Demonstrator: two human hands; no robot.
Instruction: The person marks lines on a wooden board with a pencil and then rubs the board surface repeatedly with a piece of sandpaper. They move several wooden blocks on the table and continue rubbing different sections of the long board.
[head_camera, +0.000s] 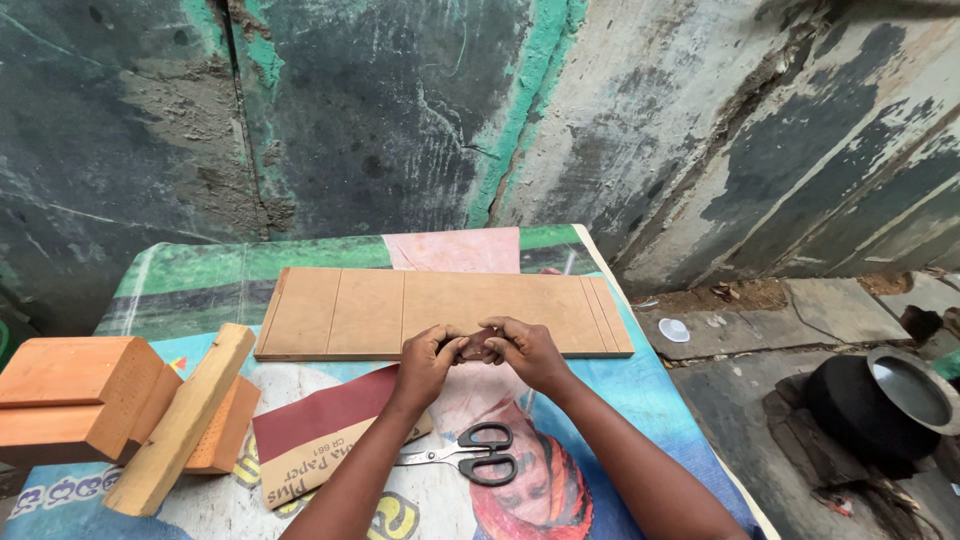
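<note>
Centrally, a small dark piece (478, 346) is pinched by both hands' closed fingers (447, 345), left hand (428, 362) and right hand (528, 352). It is held just over the board (340, 315), apparently for working; scissors (478, 455) lie below on the table (200, 285).

Rough outdoor workshop: peeling wall (400, 110), wood blocks (75, 395), board (440, 310), scissors (470, 455).

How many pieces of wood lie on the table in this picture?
3, maybe more. A flat scored board lies across the middle, beyond the hands. An orange block sits at the left edge. A pale stick leans on it. Another orange piece behind the stick may be separate.
</note>
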